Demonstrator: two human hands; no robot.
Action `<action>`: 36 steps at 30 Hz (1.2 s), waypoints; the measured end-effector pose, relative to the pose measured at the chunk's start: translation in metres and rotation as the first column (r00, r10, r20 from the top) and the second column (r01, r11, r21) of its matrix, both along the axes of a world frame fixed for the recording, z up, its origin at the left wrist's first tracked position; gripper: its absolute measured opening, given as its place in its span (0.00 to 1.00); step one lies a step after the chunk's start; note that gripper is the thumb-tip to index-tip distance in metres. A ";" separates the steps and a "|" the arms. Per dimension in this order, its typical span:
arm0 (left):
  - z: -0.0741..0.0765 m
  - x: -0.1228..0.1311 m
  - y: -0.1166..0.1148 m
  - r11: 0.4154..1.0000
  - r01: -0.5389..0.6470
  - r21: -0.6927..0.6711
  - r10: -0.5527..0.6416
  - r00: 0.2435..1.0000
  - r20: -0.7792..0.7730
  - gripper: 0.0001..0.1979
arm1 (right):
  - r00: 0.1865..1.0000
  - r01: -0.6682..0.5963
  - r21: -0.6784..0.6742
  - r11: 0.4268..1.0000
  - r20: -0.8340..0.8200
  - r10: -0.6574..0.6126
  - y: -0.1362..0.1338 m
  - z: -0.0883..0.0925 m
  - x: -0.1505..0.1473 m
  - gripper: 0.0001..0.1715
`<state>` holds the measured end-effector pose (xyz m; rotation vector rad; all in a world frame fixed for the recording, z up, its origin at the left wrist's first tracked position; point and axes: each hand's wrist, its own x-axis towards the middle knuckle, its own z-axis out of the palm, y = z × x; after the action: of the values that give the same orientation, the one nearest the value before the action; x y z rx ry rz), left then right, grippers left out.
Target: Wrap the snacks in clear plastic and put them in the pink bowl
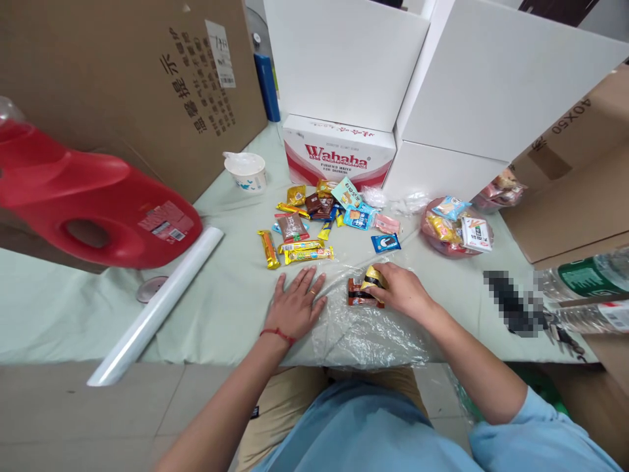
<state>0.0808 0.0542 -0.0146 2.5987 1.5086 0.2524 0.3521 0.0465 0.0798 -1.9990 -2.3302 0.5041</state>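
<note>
My left hand (295,308) lies flat with fingers spread on the pale green cloth, a red string round its wrist. Pinched in my right hand (403,292) is a yellow snack packet (373,278) with a dark band. That packet is over a brown snack packet (358,296), which rests on a clear plastic sheet (368,337). Beyond my hands is a loose pile of snacks: yellow bars (308,254), a brown packet (291,226), a light green packet (346,194) and a small blue packet (386,243).
A pink bowl of snacks (455,250) is at the right, with plastic bottles (590,278) farther right. A Wahaha box (339,154) and paper cup (246,174) stand behind. At left are a red jug (88,196) and white roll (157,308).
</note>
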 end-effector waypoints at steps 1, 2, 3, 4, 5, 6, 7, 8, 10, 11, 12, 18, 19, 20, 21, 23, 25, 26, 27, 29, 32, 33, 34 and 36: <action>0.000 0.000 0.000 1.000 0.001 -0.002 -0.001 1.000 0.001 0.27 | 1.000 0.010 0.024 1.000 0.004 -0.010 -0.001 0.001 -0.002 0.25; 0.001 0.000 0.000 1.000 0.000 -0.003 0.000 1.000 0.001 0.27 | 1.000 -0.011 0.032 0.999 0.012 0.011 -0.002 0.002 -0.005 0.26; 0.001 0.000 0.000 1.000 -0.002 -0.002 0.002 1.000 0.000 0.27 | 0.998 -0.058 0.026 0.998 0.025 0.058 -0.003 0.002 -0.009 0.27; 0.001 0.000 0.000 1.000 -0.005 0.001 0.005 1.000 -0.001 0.27 | 0.992 -0.119 0.012 0.993 0.042 0.119 -0.003 0.001 -0.013 0.29; 0.001 0.000 0.001 1.000 -0.008 0.005 0.008 1.000 -0.004 0.27 | 0.982 -0.179 -0.004 0.984 0.059 0.178 -0.004 0.000 -0.016 0.30; 0.001 0.000 0.001 1.000 -0.008 0.008 0.008 1.000 -0.007 0.27 | 0.970 -0.230 -0.013 0.973 0.073 0.230 -0.004 -0.001 -0.019 0.32; 0.000 0.000 0.001 1.000 -0.006 0.009 0.006 1.000 -0.009 0.27 | 0.960 -0.269 -0.014 0.963 0.082 0.269 -0.005 -0.003 -0.020 0.35; 0.000 0.000 0.001 1.000 -0.004 0.009 0.004 1.000 -0.011 0.27 | 0.952 -0.294 -0.006 0.956 0.085 0.294 -0.006 -0.006 -0.021 0.37; 0.000 0.000 0.000 1.000 -0.001 0.008 0.001 1.000 -0.012 0.27 | 0.945 -0.320 0.019 0.947 0.074 0.318 -0.010 -0.010 -0.019 0.39; 0.001 0.000 0.000 1.000 -0.001 0.007 0.002 1.000 -0.011 0.27 | 0.945 -0.324 0.036 0.945 0.061 0.322 -0.013 -0.012 -0.018 0.40; 0.001 0.001 0.000 1.000 -0.004 0.007 0.004 1.000 -0.012 0.27 | 0.946 -0.323 0.056 0.945 0.044 0.321 -0.015 -0.014 -0.016 0.41; 0.003 0.002 0.000 1.000 -0.008 -0.003 0.008 0.999 -0.033 0.27 | 0.955 -0.284 0.207 0.936 -0.021 0.294 -0.030 -0.021 -0.011 0.36; 0.004 0.002 -0.001 1.000 -0.008 -0.007 0.008 0.999 -0.036 0.28 | 0.954 -0.288 0.206 0.935 -0.022 0.299 -0.031 -0.022 -0.011 0.36; 0.005 0.002 -0.001 1.000 -0.009 -0.011 0.009 0.999 -0.036 0.27 | 0.949 -0.304 0.197 0.932 -0.021 0.314 -0.032 -0.023 -0.011 0.37; 0.005 0.002 -0.001 1.000 -0.011 -0.014 0.010 0.999 -0.035 0.27 | 0.942 -0.327 0.183 0.927 -0.016 0.335 -0.032 -0.025 -0.011 0.38; 0.006 0.002 0.000 1.000 -0.010 -0.019 0.009 1.000 -0.028 0.27 | 0.932 -0.357 0.162 0.920 -0.003 0.362 -0.031 -0.027 -0.008 0.38; 0.006 0.002 0.000 1.000 -0.008 -0.023 0.007 1.000 -0.020 0.27 | 0.941 -0.332 0.161 0.929 -0.012 0.339 -0.029 -0.027 -0.004 0.34; 0.006 0.002 0.000 1.000 -0.008 -0.023 0.008 1.000 -0.016 0.27 | 0.951 -0.299 0.165 0.940 -0.035 0.308 -0.028 -0.027 -0.002 0.32; 0.005 0.002 0.000 1.000 -0.009 -0.022 0.008 1.000 -0.010 0.27 | 0.960 -0.259 0.167 0.951 -0.065 0.272 -0.026 -0.027 -0.001 0.30; 0.005 0.002 0.000 1.000 -0.012 -0.018 0.012 1.000 0.001 0.27 | 0.972 -0.193 0.156 0.969 -0.108 0.211 -0.023 -0.025 0.000 0.29; 0.005 0.003 0.000 1.000 -0.014 -0.015 0.014 1.000 0.004 0.27 | 0.977 -0.194 0.106 0.975 -0.067 0.202 -0.018 -0.025 -0.005 0.31; 0.005 0.003 -0.001 1.000 -0.014 -0.016 0.014 1.000 0.000 0.27 | 0.975 -0.215 0.089 0.973 -0.040 0.219 -0.017 -0.026 -0.008 0.31; 0.005 0.003 -0.001 1.000 -0.014 -0.017 0.014 1.000 -0.005 0.27 | 0.972 -0.232 0.075 0.970 -0.018 0.234 -0.016 -0.027 -0.010 0.32; 0.006 0.003 -0.001 1.000 -0.014 -0.020 0.014 1.000 -0.014 0.27 | 0.971 -0.239 0.063 0.969 0.004 0.239 -0.016 -0.029 -0.011 0.33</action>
<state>0.0837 0.0535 -0.0090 2.5810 1.5260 0.2206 0.3410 0.0310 0.0507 -1.6987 -2.5655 0.4354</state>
